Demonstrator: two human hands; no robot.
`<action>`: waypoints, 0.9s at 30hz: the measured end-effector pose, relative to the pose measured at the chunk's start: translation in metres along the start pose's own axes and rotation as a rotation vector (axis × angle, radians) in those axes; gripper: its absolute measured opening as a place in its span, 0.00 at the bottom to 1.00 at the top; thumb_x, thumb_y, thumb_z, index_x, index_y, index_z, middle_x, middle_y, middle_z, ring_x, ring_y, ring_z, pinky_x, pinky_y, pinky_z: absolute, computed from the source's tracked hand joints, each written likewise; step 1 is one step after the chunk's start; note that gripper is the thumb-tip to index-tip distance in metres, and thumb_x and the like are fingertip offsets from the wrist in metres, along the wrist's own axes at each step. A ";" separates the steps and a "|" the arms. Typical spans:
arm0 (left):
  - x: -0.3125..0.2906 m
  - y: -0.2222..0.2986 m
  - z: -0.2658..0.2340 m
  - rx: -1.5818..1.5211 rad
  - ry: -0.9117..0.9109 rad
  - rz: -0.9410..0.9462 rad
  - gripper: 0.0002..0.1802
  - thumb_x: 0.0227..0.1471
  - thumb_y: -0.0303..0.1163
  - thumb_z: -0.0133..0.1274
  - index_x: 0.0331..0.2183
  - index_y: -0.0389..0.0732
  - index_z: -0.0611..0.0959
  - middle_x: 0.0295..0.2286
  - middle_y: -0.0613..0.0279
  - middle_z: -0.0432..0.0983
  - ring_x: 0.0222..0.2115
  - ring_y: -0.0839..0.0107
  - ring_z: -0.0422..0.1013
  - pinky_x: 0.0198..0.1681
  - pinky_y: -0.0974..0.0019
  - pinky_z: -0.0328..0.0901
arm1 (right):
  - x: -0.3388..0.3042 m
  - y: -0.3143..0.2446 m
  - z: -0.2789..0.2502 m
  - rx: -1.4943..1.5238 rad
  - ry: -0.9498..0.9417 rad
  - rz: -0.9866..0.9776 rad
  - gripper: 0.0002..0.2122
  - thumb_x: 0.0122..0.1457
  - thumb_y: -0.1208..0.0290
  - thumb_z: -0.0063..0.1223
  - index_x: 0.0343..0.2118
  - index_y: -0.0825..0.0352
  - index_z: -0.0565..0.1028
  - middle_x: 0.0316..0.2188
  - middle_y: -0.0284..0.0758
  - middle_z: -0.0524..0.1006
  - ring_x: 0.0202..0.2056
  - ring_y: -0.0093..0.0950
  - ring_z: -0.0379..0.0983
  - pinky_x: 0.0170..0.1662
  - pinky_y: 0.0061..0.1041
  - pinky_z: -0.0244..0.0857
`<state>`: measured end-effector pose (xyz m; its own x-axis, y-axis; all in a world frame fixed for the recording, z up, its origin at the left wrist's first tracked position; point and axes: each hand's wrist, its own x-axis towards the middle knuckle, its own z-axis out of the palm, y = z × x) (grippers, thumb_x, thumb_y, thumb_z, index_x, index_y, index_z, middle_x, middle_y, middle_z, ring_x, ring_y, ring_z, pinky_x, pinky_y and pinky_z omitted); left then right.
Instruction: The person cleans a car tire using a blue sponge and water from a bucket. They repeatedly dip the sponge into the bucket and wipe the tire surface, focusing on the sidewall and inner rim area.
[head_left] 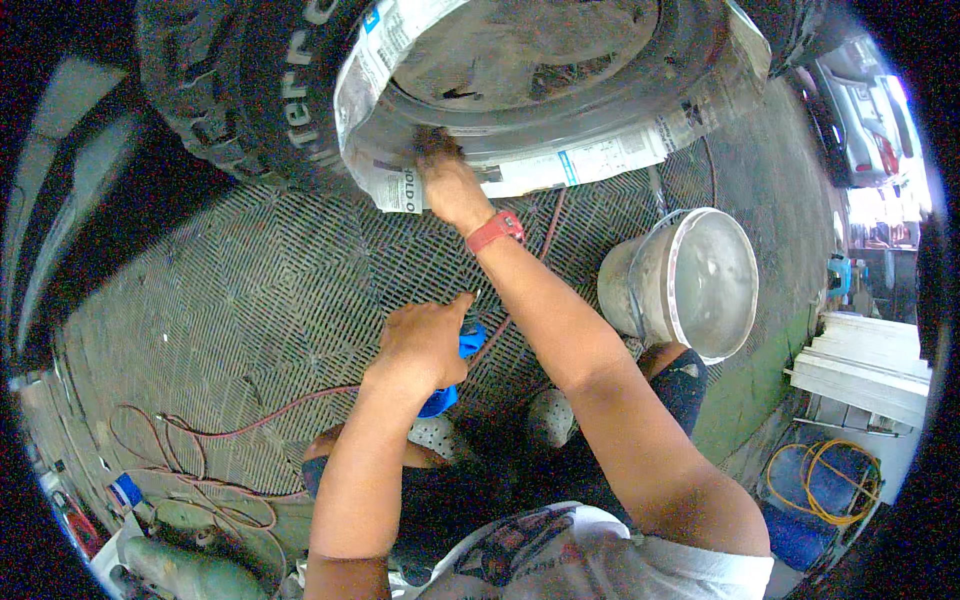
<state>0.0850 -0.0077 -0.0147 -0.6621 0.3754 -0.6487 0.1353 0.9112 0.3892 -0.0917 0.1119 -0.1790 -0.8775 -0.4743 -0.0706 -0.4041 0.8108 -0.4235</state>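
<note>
My right hand (455,190), with a red watch (495,231) on the wrist, reaches to the lower left of a wheel rim (560,135). Its fingers are closed at a dark, rough patch against the rim; what they hold is not clear. Newspaper sheets (590,165) are tucked around the rim, between it and the black tire (265,90). Lower down, my left hand (415,345) is wrapped round a blue tool (471,341) with a small shiny tip, mostly hidden by my fingers.
A white bucket (640,290) of cloudy liquid stands right of my right arm. A reddish hose (270,425) winds over the ribbed floor mat (260,290). A coiled yellow hose (825,480) lies at the right, a green cylinder (195,568) at the lower left.
</note>
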 end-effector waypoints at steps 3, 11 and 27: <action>0.001 0.002 0.000 -0.003 -0.019 0.006 0.43 0.46 0.30 0.65 0.65 0.47 0.73 0.46 0.49 0.85 0.50 0.49 0.80 0.56 0.47 0.72 | -0.027 0.030 0.011 0.087 0.214 -0.192 0.21 0.60 0.73 0.46 0.55 0.75 0.76 0.52 0.56 0.79 0.54 0.54 0.76 0.60 0.48 0.70; -0.002 -0.011 0.013 -0.038 0.067 0.033 0.48 0.41 0.32 0.66 0.66 0.51 0.71 0.42 0.45 0.85 0.44 0.43 0.81 0.50 0.43 0.74 | -0.070 0.163 -0.117 -0.760 0.053 0.235 0.28 0.61 0.71 0.49 0.65 0.75 0.70 0.67 0.55 0.67 0.69 0.52 0.62 0.72 0.46 0.57; -0.006 -0.009 -0.001 -0.048 0.049 0.016 0.43 0.44 0.28 0.66 0.64 0.45 0.74 0.43 0.47 0.85 0.47 0.48 0.80 0.55 0.48 0.71 | 0.006 0.070 0.007 -0.257 0.221 0.166 0.24 0.61 0.70 0.47 0.60 0.72 0.75 0.66 0.58 0.68 0.68 0.56 0.62 0.73 0.50 0.52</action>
<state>0.0875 -0.0179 -0.0138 -0.6959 0.3797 -0.6096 0.1113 0.8956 0.4307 -0.1235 0.1640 -0.2152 -0.9596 -0.2667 0.0897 -0.2790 0.9432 -0.1805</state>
